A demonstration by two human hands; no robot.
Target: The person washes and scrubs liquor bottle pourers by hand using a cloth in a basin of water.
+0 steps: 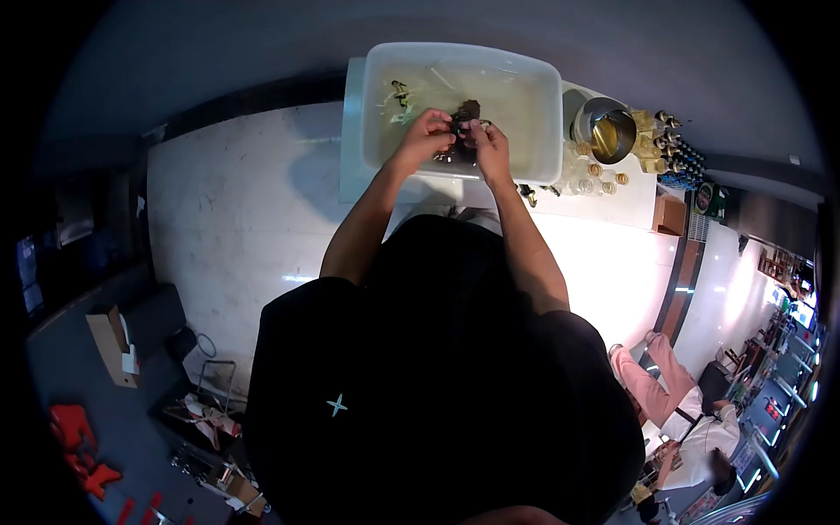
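Note:
A white translucent plastic tub (pixel 535 114) holds shallow cloudy water. Over its near side, my left hand (pixel 426 140) and my right hand (pixel 492 149) come together on a dark brown, wet-looking clump (pixel 470 108). Its exact kind is too small to tell. My right thumb and fingers pinch its right side, while the bent fingers of my left hand grip it from the left. Part of the clump is hidden behind the fingers. Dark and pale-green scraps (pixel 401 98) float at the tub's left.
Right of the tub stand a metal bowl (pixel 604 131) with yellowish contents and several clear glass bottles (pixel 584 185). Rows of dark-topped bottles (pixel 678 149) are farther right. A cardboard box (pixel 114 346) is at lower left. Another person in pink trousers (pixel 652 385) is at lower right.

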